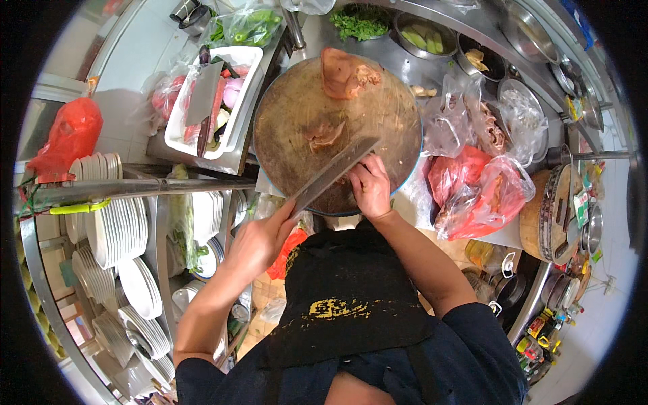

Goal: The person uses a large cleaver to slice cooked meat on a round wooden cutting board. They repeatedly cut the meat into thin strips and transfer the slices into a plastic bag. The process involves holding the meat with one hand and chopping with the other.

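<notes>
My left hand (260,239) is closed round the handle of a cleaver (337,169), whose long blade slants up and right over the near part of a round wooden chopping board (283,115). Just right of the blade, my right hand (371,187) has its fingers bent and pressed together at the board. Whatever lies under those fingertips is mostly hidden by the blade and the hand. A small piece of meat (325,136) rests mid-board, beyond the blade. Near the board's far edge lies a larger brownish-pink slab of meat (343,75).
Left of the board, a white tub (253,67) holds vegetables, with a second cleaver (204,94) across it. To the right are red plastic bags (472,182) and another round wooden block (543,212). Bowls (425,35) stand behind; stacked plates (121,229) fill the left rack.
</notes>
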`<state>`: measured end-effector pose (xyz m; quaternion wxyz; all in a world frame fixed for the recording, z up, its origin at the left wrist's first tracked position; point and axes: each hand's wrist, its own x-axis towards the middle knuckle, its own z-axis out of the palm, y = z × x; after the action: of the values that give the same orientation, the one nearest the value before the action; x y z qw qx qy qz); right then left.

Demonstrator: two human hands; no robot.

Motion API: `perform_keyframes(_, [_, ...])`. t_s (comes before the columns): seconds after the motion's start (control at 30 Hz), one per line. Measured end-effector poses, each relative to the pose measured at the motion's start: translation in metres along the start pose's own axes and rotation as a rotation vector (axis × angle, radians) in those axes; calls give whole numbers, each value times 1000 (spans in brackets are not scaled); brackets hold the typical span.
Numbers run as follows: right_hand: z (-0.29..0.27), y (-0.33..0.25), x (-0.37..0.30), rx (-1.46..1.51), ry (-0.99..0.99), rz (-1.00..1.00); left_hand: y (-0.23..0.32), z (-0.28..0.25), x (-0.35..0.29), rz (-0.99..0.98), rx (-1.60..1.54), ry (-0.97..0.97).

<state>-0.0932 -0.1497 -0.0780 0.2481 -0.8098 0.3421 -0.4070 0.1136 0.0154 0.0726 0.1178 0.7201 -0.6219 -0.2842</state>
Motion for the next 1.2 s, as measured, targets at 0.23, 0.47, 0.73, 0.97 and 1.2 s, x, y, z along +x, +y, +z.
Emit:
perform_keyframes(0.23, [0, 3, -4, 38, 2, -32, 4, -2, -15, -136, 42, -173])
perform_keyframes(0.47, [3, 6, -2, 43, -17, -45, -5, 42, 47, -103, -11, -103])
perform_keyframes(0.73, [5, 5, 0, 1, 50, -45, 3, -3, 14, -49, -83, -49])
perform_keyframes(0.97, [3, 6, -6, 34, -12, 23, 11, -17, -15, -164, 16, -192])
perform_keyframes(1.2, [4, 6, -5, -7, 6, 12, -1, 48, 33, -98, 27, -93])
